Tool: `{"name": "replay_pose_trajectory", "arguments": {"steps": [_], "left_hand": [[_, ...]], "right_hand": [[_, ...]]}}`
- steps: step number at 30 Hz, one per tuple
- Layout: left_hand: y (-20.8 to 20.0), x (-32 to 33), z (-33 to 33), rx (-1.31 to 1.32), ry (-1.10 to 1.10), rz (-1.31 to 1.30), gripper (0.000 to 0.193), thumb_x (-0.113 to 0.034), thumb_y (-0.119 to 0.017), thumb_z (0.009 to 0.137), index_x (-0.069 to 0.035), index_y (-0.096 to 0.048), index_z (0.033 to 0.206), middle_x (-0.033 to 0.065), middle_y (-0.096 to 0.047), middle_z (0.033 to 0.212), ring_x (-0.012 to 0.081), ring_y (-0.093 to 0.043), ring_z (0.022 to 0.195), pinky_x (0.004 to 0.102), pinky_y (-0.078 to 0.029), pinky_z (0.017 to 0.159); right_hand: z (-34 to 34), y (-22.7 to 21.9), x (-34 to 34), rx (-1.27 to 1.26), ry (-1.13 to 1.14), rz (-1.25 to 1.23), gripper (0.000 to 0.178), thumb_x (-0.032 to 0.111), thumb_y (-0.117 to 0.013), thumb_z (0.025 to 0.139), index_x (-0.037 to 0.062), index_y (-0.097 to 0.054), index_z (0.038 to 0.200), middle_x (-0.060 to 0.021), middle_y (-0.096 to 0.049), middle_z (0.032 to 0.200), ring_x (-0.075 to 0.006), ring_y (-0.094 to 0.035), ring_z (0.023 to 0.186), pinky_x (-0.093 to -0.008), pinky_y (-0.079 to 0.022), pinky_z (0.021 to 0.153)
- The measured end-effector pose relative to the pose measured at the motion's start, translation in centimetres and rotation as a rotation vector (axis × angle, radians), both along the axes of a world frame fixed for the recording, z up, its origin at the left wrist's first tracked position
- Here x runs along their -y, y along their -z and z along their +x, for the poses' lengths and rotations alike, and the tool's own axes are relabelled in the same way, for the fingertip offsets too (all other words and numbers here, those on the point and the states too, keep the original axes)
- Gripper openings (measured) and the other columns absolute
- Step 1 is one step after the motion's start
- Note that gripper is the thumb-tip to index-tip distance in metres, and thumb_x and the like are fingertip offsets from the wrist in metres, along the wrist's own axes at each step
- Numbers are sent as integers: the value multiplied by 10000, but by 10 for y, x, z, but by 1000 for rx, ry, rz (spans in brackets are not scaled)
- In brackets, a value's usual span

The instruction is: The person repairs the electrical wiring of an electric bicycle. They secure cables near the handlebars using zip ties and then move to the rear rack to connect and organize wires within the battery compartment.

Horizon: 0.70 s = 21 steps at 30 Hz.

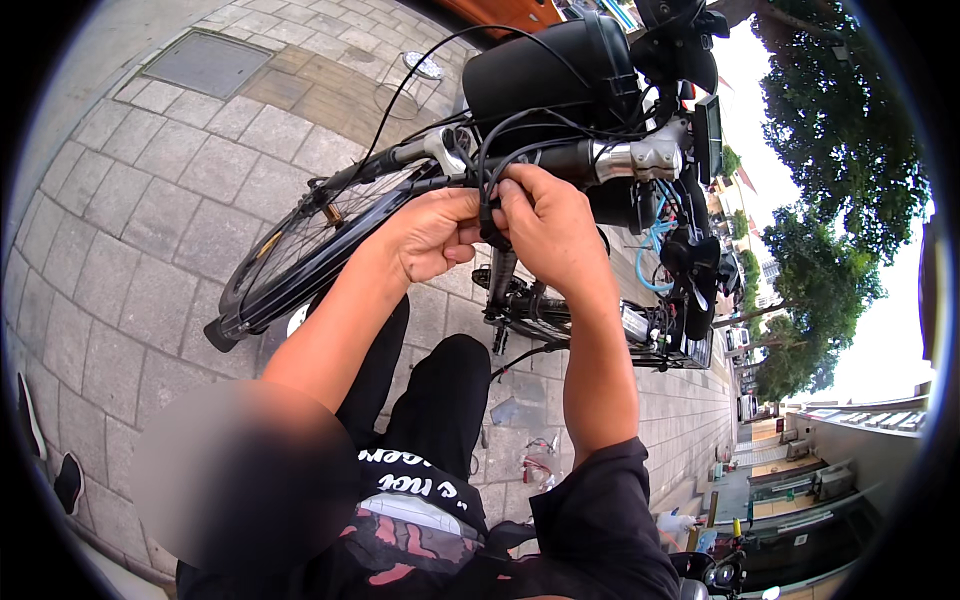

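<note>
A bicycle [500,285] with a black fender over its front wheel [290,250] is right in front of me. Thin black cables [487,160] loop out from its handlebar area and gather beside the silver and black stem [635,160]. My left hand [435,232] pinches this bundle from the left, thumb and forefinger pressed together, the other fingers curled. From the right, my right hand [555,228] grips the same cables, its thumb and fingertips close to the left ones. What lies exactly between the fingertips is partly hidden.
A large black cylindrical case [540,75] sits by the handlebar. Behind is a light blue bicycle [655,245]. Clear plastic scraps [540,460] lie on the paving near my knees [450,390]. A grey cover plate [207,63] is set into the pavement, and a dark shoe [68,485] shows far left.
</note>
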State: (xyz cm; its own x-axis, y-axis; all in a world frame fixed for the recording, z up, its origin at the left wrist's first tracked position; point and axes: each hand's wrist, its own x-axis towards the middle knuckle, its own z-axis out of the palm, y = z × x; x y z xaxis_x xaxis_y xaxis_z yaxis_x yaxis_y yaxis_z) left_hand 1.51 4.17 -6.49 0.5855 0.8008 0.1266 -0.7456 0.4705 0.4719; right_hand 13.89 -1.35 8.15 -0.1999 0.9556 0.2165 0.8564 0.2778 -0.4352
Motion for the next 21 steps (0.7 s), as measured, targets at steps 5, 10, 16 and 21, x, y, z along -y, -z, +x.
{"name": "replay_pose_trajectory", "arguments": {"steps": [5,10,16,21], "left_hand": [[5,1,1,15,-44,48,213,-332,-703,1084,-123,-743,1071,-9,-761,957,23,-572,703,176,-335,502],[10,3,0,131,-46,217,212,-269,-612,1130,-94,-731,1152,21,-770,1046,49,-629,810,209,-432,622],[17,20,-3,306,-79,261,371,-82,-633,1077,-20,-617,1443,69,-726,1293,107,-682,1072,276,-526,865],[25,34,36,284,-188,188,488,4,-720,1032,-4,-566,1495,77,-706,1361,89,-666,1099,227,-525,854]], "right_hand": [[-7,2,4,-5,47,77,261,187,-596,1037,-25,-744,1080,-196,-762,834,-371,-759,793,-427,-582,783],[-1,7,-8,-211,82,3,307,212,-688,987,-33,-768,1155,-145,-775,779,-202,-763,734,-357,-582,719],[-9,30,-3,-558,95,211,365,95,-695,971,-77,-699,1292,-106,-773,859,-115,-705,751,-272,-573,707],[-13,44,1,-831,-7,353,476,-51,-635,994,-91,-511,1452,-111,-721,1081,-106,-713,932,-222,-577,783]]}}
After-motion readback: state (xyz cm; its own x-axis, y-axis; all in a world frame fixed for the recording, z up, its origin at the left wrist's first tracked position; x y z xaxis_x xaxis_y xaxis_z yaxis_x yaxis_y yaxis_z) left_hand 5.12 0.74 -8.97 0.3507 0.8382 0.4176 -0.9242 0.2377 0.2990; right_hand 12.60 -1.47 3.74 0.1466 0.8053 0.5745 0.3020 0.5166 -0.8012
